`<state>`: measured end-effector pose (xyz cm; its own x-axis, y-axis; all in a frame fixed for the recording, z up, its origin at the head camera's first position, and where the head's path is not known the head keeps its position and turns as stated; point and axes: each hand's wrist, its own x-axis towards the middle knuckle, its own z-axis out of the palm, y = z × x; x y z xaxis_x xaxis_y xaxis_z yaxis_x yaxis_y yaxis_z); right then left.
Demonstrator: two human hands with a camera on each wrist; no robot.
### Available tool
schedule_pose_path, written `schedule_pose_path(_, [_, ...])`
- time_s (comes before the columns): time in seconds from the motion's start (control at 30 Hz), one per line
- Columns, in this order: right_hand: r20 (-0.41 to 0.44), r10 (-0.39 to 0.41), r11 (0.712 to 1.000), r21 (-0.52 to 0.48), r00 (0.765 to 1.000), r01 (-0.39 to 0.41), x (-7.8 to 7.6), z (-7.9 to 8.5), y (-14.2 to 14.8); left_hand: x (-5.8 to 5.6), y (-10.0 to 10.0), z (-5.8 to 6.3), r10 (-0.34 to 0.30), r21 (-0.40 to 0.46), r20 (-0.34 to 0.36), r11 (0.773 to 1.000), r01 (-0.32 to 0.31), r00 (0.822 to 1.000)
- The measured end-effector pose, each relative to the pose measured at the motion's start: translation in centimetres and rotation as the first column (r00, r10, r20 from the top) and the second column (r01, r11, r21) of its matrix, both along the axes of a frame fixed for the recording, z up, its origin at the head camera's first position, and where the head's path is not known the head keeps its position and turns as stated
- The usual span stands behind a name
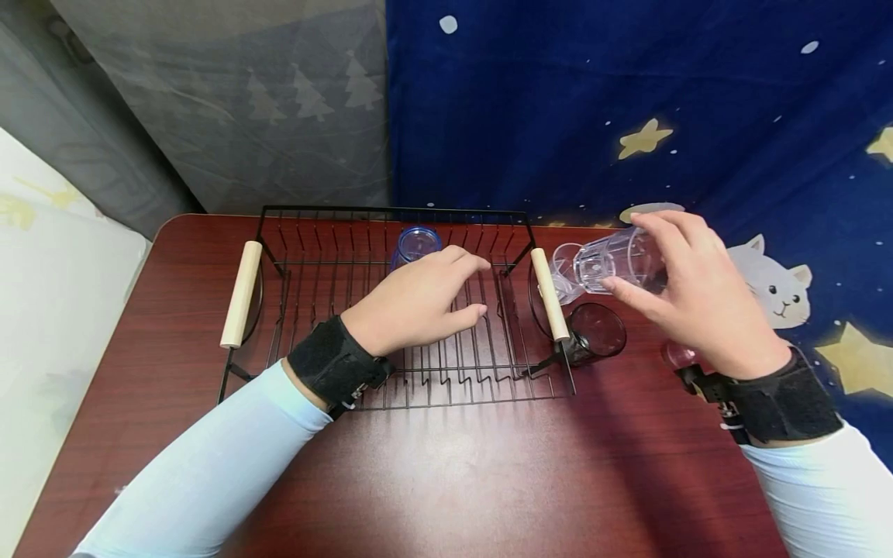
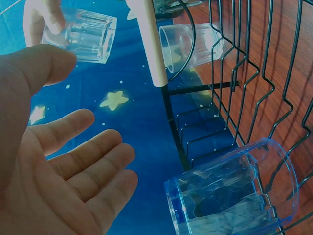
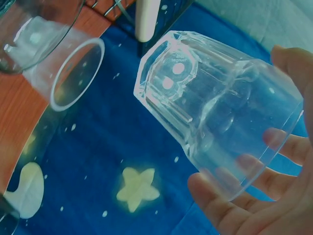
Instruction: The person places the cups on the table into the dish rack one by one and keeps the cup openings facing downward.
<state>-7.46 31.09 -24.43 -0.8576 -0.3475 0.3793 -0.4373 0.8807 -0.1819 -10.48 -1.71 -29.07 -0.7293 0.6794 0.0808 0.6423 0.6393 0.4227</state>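
Note:
My right hand grips a clear faceted drinking glass near its rim. The glass is held tilted in the air, its thick base pointing toward the dish rack. Over the middle of the black wire dish rack, my left hand hangs with loosely bent fingers and holds nothing. A blue-tinted glass stands mouth down in the rack, partly hidden behind the left hand in the head view. Beside the rack's right handle, another clear glass stands upright on the table.
A dark smoky glass stands just right of the rack. Something pink and see-through shows partly beneath the right wrist. Wooden handles rise at both rack ends. A blue curtain hangs behind the reddish-brown table.

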Motion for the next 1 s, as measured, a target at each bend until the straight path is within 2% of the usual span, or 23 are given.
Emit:
schedule_pose_path(0.33, [0.019, 0.1, 0.994, -0.045, 0.995, -0.099, 0.6, -0.7, -3.7, 0.1, 0.1, 0.1, -0.004, -0.005, 0.01, 1.0, 0.005, 1.0])
schedule_pose_path(0.63, [0.052, 0.209, 0.975, -0.094, 0.977, -0.204, 0.7, -1.4, -6.3, 0.2, 0.3, -0.2, 0.007, -0.004, 0.025, 1.0, -0.007, 1.0])
schedule_pose_path(0.83, [0.043, 0.308, 0.938, -0.184, 0.95, -0.295, 1.1, -1.8, -7.3, 0.3, 0.5, -0.4, -0.015, 0.012, -0.01, 1.0, 0.015, 1.0])
schedule_pose_path(1.0, [0.009, 0.369, 0.903, -0.239, 0.929, -0.357, 1.2, -1.9, -7.8, 0.4, 0.4, -0.3, -0.025, 0.067, 0.008, 0.997, 0.025, 1.0])
